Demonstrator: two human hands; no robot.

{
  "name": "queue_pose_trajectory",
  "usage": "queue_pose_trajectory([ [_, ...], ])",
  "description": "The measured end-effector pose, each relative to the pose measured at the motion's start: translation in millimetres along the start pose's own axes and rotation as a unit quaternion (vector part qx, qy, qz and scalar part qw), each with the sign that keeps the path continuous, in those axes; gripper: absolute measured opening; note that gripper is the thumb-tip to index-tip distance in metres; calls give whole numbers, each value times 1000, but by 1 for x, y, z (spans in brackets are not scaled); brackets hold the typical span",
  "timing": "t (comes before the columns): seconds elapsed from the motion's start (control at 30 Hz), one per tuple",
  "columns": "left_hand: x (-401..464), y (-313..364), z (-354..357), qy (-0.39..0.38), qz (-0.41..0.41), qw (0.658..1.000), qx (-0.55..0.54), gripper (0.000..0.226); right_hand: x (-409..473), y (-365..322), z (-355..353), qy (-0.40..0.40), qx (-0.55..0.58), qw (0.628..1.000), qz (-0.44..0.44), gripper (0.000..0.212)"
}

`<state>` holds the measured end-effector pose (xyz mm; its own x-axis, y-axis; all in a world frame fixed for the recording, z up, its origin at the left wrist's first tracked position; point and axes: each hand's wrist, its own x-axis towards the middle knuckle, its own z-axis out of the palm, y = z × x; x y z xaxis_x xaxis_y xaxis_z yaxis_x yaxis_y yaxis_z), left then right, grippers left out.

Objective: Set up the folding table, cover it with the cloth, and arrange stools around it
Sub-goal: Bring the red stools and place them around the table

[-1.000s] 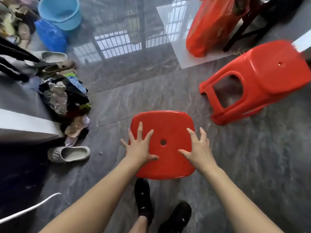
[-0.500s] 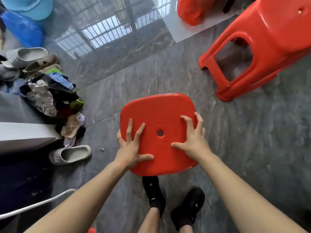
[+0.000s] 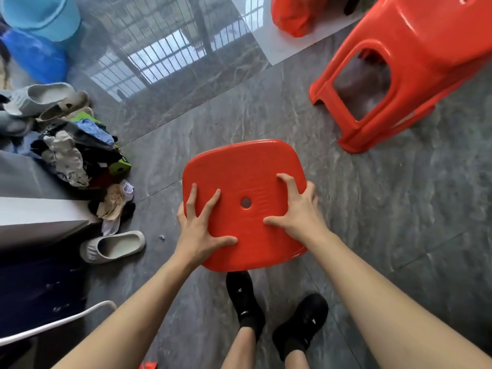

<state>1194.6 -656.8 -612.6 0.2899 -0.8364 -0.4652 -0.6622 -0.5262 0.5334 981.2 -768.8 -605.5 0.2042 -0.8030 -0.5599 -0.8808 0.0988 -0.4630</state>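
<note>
While both hands sit on the seat of the near red stool (image 3: 243, 179), the head view shows that stool directly under and just ahead of the person, seat up, its legs hidden beneath the seat; left hand (image 3: 198, 226) lies on the seat's near-left part, fingers spread and fairly straight, thumb flat along the near edge; right hand (image 3: 299, 211) is on the right part, its fingers (image 3: 286, 181) bent, outer ones seeming to hook over the right rim, thumb pointing in toward the centre hole; seat is roughly square so no clear long axis; both hands equally near, one per side, so a lift or slide likely needs an even two-sided hold; second red stool (image 3: 415, 65) lies tilted on its side to the upper right, well apart; no table or cloth identifiable; versus the earlier pictures, the right fingers have gone from spread flat to curled at the rim, the left hand has crept to the seat's left edge, and the tipped stool looms larger, nearer the top right corner.
</note>
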Motion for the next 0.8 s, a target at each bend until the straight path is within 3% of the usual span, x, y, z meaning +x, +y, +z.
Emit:
queue_pose_trajectory([
  [0.27,-12,14,9,26,-88,994,-54,117,-5,5,3,8,-11,1000,-8,106],
  [0.5,-12,54,26,10,-44,998,-41,95,-27,47,-24,31,64,996,50,107],
  [0.8,-20,163,69,-57,93,993,36,75,-103,147,-64,125,193,963,138,105],
])
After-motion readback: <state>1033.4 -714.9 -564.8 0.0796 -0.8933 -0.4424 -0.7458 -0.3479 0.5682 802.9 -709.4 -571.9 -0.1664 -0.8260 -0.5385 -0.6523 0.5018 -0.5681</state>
